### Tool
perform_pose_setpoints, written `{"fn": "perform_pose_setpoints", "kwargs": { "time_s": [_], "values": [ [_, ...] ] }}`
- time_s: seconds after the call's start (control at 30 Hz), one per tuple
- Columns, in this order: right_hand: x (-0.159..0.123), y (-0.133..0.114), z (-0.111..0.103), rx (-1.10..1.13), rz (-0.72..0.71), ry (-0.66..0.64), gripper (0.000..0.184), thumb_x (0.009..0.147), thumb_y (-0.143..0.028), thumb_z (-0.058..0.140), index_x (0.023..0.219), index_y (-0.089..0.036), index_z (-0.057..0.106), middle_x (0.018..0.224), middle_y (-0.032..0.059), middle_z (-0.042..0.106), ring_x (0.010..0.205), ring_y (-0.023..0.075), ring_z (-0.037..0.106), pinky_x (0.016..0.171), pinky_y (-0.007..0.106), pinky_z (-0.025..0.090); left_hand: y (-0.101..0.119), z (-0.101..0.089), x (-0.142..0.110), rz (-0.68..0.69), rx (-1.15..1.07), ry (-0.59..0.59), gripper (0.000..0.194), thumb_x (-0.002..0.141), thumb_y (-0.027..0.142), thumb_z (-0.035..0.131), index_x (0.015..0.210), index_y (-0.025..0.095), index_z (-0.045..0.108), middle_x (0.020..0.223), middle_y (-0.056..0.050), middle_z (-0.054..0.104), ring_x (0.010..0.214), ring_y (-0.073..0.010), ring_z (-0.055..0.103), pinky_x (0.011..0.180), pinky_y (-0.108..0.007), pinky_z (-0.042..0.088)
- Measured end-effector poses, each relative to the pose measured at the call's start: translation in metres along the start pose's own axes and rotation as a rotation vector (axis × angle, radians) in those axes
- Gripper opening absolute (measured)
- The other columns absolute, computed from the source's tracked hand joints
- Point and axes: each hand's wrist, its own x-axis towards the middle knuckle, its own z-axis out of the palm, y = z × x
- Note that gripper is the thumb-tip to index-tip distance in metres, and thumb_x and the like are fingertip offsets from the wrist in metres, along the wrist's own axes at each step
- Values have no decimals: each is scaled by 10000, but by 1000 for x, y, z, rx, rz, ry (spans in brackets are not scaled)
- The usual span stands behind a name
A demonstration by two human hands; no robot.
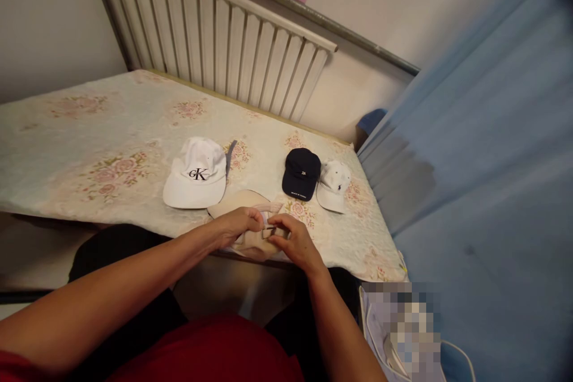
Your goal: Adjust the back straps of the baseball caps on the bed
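A beige baseball cap point(244, 198) lies at the front edge of the bed, with its strap and a small metal buckle point(267, 232) between my hands. My left hand point(242, 224) pinches the strap on the buckle's left side. On the other side, the thumb and fingers of my right hand point(293, 239) are closed at the buckle and strap end. Part of the cap is hidden under both hands. Left of it sits a white cap point(196, 170) with black letters and a grey strap sticking out behind. A black cap point(301, 173) and a smaller white cap point(333, 182) rest together to the right.
The flower-patterned bed cover point(111, 131) spreads beneath the caps. Behind it stand a white radiator point(224, 36) and a wall pipe point(358, 39). A blue curtain point(483, 161) hangs along the right. Near my right arm is a partly blurred bag-like container point(373, 316).
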Motion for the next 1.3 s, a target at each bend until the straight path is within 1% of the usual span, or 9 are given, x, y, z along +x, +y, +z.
{"fn": "perform_pose_setpoints", "kwargs": {
  "time_s": [0.3,0.5,0.6,0.73,0.93,1.03,1.13,1.23,1.3],
  "values": [
    [5,4,1,-26,122,-38,213,731,-192,639,941,-223,665,812,-11,656,759,152,589,719,266,451,0,-2,-2,45,35,-52,277,547,252,713,705,167,502,573,50,530,488,-90,469,480,-210,322],
    [7,1,-2,19,169,-73,210,709,-225,675,918,-218,662,791,-20,636,749,142,577,689,249,434,3,-5,-9,109,302,-66,266,629,264,651,833,172,507,649,67,482,518,-76,408,469,-200,267],
    [7,0,-4,33,176,-75,210,701,-213,680,910,-214,661,785,-23,636,742,139,574,688,247,428,2,-8,-12,117,446,-95,245,641,232,609,852,173,500,677,62,469,558,-87,415,482,-205,274],
    [6,-1,-1,15,167,-86,203,708,-177,655,907,-214,657,780,-25,632,734,137,569,681,243,418,-4,-11,-11,117,593,-59,230,624,214,577,835,179,490,657,65,449,551,-94,398,475,-218,262],
    [5,-7,1,-118,95,-78,204,715,-144,645,900,-229,649,797,-24,624,751,144,551,687,245,396,0,-12,-12,87,623,-83,209,623,204,559,797,198,444,638,76,413,518,-87,364,448,-218,234],
    [4,-11,0,-152,70,-74,201,718,-136,647,897,-228,644,806,-21,627,757,146,549,690,246,388,4,-13,-12,62,600,-122,202,624,191,570,782,198,444,633,79,407,503,-80,339,436,-216,217],
    [4,-12,-1,-167,66,-74,183,715,-132,652,870,-227,638,777,-30,612,735,140,538,677,242,378,4,-14,-11,27,461,-178,205,617,160,591,767,194,457,630,78,424,499,-74,350,434,-210,224],
    [3,-11,0,-155,80,-79,154,711,-140,660,837,-224,635,748,-37,592,716,135,527,659,238,371,2,-17,-9,-41,193,-225,253,608,144,654,800,191,496,682,57,519,557,-90,476,488,-204,329],
    [3,-10,1,-131,90,-84,155,712,-138,657,840,-224,636,757,-35,596,723,137,532,666,240,378,2,-18,-9,-58,12,-259,276,631,184,702,858,177,546,772,7,605,669,-130,573,584,-226,416]
  ]
}}
